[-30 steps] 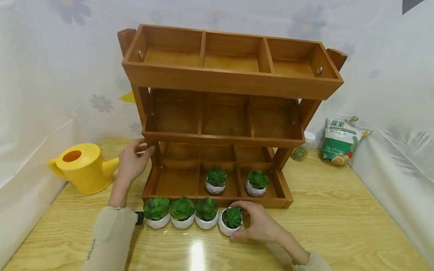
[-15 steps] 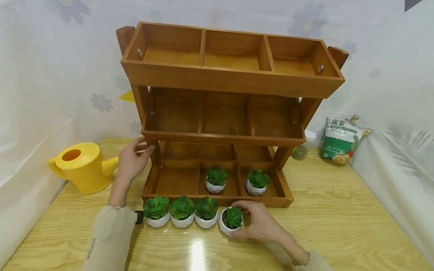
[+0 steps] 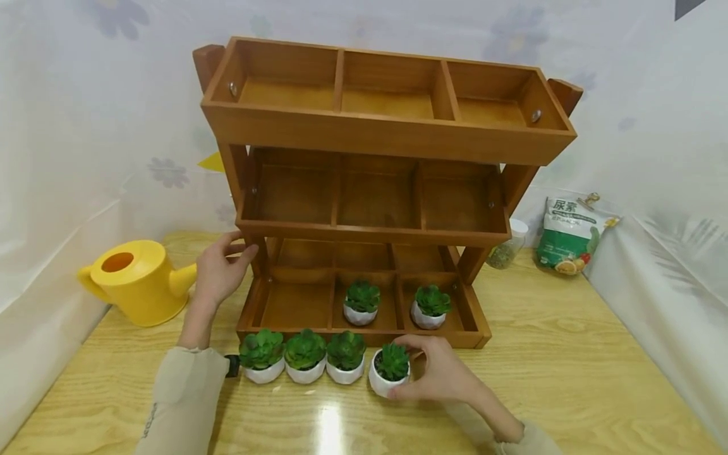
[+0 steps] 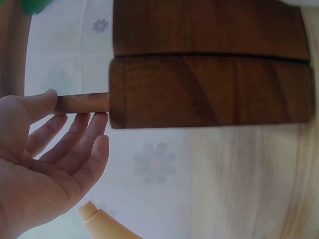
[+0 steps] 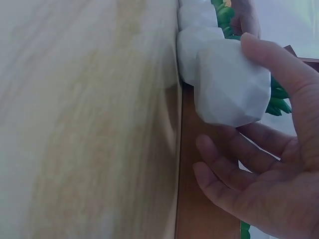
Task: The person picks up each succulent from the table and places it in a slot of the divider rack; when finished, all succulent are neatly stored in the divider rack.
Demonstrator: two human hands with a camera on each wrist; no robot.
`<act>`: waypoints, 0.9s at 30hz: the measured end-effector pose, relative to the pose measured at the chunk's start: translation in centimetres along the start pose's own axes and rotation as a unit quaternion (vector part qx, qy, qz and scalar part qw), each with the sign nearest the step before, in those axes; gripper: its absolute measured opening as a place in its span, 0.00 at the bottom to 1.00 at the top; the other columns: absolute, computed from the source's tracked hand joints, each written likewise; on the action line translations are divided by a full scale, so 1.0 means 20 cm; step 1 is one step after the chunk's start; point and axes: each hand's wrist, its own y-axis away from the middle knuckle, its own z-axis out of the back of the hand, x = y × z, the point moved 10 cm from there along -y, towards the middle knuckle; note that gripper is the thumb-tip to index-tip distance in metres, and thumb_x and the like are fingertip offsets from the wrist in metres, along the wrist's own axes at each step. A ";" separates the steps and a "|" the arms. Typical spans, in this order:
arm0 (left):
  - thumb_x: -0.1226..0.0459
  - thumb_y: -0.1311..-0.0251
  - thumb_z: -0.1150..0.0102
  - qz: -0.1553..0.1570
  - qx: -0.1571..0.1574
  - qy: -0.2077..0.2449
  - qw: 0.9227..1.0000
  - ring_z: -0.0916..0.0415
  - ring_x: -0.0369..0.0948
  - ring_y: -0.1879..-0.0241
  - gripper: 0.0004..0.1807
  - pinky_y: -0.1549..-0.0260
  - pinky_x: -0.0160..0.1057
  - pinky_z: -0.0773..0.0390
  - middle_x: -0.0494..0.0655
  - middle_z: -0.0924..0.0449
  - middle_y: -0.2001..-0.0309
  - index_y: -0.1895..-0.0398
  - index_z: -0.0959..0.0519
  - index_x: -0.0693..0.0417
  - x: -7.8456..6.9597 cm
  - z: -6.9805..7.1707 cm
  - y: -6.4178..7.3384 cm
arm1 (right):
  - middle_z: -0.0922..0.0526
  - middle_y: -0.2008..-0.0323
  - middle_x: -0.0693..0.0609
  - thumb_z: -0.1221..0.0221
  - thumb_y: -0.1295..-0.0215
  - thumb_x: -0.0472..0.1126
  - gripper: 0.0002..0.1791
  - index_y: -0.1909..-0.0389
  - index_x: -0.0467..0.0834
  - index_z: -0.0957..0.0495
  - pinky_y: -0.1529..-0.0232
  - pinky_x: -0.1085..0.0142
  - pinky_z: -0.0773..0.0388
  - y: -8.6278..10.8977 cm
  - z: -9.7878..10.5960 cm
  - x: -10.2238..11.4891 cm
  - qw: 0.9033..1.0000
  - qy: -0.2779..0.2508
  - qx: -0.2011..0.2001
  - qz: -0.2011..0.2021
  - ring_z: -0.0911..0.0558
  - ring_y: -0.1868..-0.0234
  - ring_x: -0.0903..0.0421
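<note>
My right hand (image 3: 435, 373) pinches a small succulent in a white faceted pot (image 3: 389, 373) between thumb and fingers. In the right wrist view the held pot (image 5: 232, 84) stands a little off the tabletop. Left of it, three similar potted succulents (image 3: 305, 357) form a row along the front of a brown wooden tiered rack (image 3: 387, 129). Two more, a middle potted succulent (image 3: 361, 303) and a right potted succulent (image 3: 430, 308), sit in the rack's lowest front tier. My left hand (image 3: 222, 268) holds the rack's left upright; the left wrist view shows thumb and fingertips pinching this wooden bar (image 4: 82, 103).
A yellow watering can (image 3: 142, 284) stands on the left, close to my left forearm. Behind the rack's right side are a lidded jar (image 3: 506, 246) and a green-and-white bag (image 3: 571, 237) with a clip. Pale sheeting (image 3: 654, 158) encloses the wooden table (image 3: 569, 366).
The held pot has come up slightly and shifted a little to the right with my right hand, its plant now more upright. My left hand keeps its hold on the rack.
</note>
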 end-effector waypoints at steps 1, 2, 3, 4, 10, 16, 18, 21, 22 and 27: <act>0.59 0.32 0.46 0.000 0.000 -0.001 1.000 0.22 0.63 0.54 0.25 0.57 0.59 0.21 0.70 0.25 0.47 0.37 0.30 0.65 0.00 0.00 0.00 | 0.17 0.61 0.58 0.24 0.58 0.53 0.34 0.51 0.40 0.22 0.61 0.62 0.19 0.00 0.01 0.00 1.000 -0.007 -0.001 0.001 0.19 0.61 0.61; 0.59 0.32 0.46 0.000 0.000 -0.001 1.000 0.22 0.63 0.54 0.25 0.57 0.59 0.21 0.70 0.25 0.47 0.37 0.30 0.65 0.00 0.00 0.00 | 0.17 0.62 0.58 0.25 0.57 0.52 0.34 0.50 0.40 0.22 0.61 0.62 0.19 0.00 0.01 0.00 1.000 -0.017 0.000 0.000 0.19 0.61 0.61; 0.59 0.32 0.46 0.001 0.000 -0.002 1.000 0.22 0.63 0.53 0.25 0.57 0.59 0.21 0.70 0.25 0.46 0.37 0.30 0.65 0.00 0.00 0.00 | 0.17 0.62 0.58 0.25 0.57 0.52 0.33 0.50 0.40 0.22 0.60 0.61 0.18 -0.01 0.02 0.00 1.000 -0.025 -0.001 0.001 0.19 0.61 0.62; 0.58 0.32 0.46 0.001 0.002 -0.001 1.000 0.22 0.63 0.53 0.25 0.56 0.59 0.21 0.70 0.25 0.46 0.37 0.30 0.65 0.00 0.00 0.00 | 0.17 0.62 0.58 0.25 0.57 0.51 0.32 0.50 0.41 0.21 0.60 0.60 0.18 -0.01 0.03 0.01 0.999 -0.033 -0.001 0.001 0.19 0.61 0.62; 0.58 0.32 0.47 0.005 0.001 -0.001 1.000 0.22 0.63 0.53 0.26 0.56 0.59 0.22 0.69 0.25 0.45 0.36 0.31 0.64 -0.01 0.00 0.00 | 0.15 0.59 0.55 0.27 0.51 0.45 0.27 0.50 0.42 0.21 0.56 0.62 0.19 -0.06 0.09 0.06 0.995 -0.095 0.015 -0.008 0.17 0.59 0.60; 0.58 0.32 0.47 0.003 -0.001 -0.003 1.000 0.23 0.63 0.51 0.26 0.55 0.59 0.22 0.69 0.27 0.44 0.36 0.31 0.65 0.00 0.01 0.02 | 0.15 0.63 0.50 0.29 0.48 0.41 0.22 0.51 0.39 0.20 0.60 0.64 0.18 -0.14 0.11 0.11 0.983 -0.170 0.048 -0.036 0.16 0.62 0.55; 0.58 0.32 0.47 0.002 0.001 -0.005 1.000 0.23 0.63 0.51 0.26 0.55 0.59 0.22 0.69 0.27 0.44 0.36 0.31 0.65 0.00 0.00 0.02 | 0.15 0.64 0.49 0.29 0.48 0.41 0.21 0.53 0.40 0.20 0.62 0.63 0.18 -0.17 0.11 0.12 0.982 -0.177 0.051 -0.044 0.16 0.64 0.53; 0.58 0.32 0.47 0.002 0.001 -0.007 1.000 0.23 0.63 0.52 0.26 0.56 0.59 0.22 0.69 0.26 0.45 0.36 0.31 0.65 -0.01 0.00 0.02 | 0.16 0.68 0.50 0.29 0.47 0.43 0.18 0.58 0.41 0.20 0.67 0.64 0.20 -0.22 0.12 0.13 0.983 -0.169 0.051 -0.051 0.18 0.67 0.51; 0.57 0.32 0.47 0.002 0.000 -0.007 1.000 0.23 0.63 0.52 0.26 0.56 0.59 0.22 0.69 0.26 0.45 0.36 0.31 0.65 -0.01 0.00 0.02 | 0.16 0.68 0.50 0.29 0.47 0.44 0.18 0.58 0.41 0.20 0.67 0.63 0.20 -0.23 0.12 0.13 0.983 -0.169 0.051 -0.052 0.18 0.67 0.50; 0.58 0.32 0.46 -0.004 -0.003 -0.009 1.000 0.22 0.63 0.53 0.26 0.57 0.59 0.21 0.69 0.25 0.46 0.37 0.30 0.65 -0.01 0.00 0.02 | 0.16 0.63 0.49 0.30 0.47 0.48 0.30 0.47 0.35 0.24 0.63 0.61 0.19 -0.29 0.12 0.15 0.979 -0.184 0.049 -0.070 0.17 0.64 0.52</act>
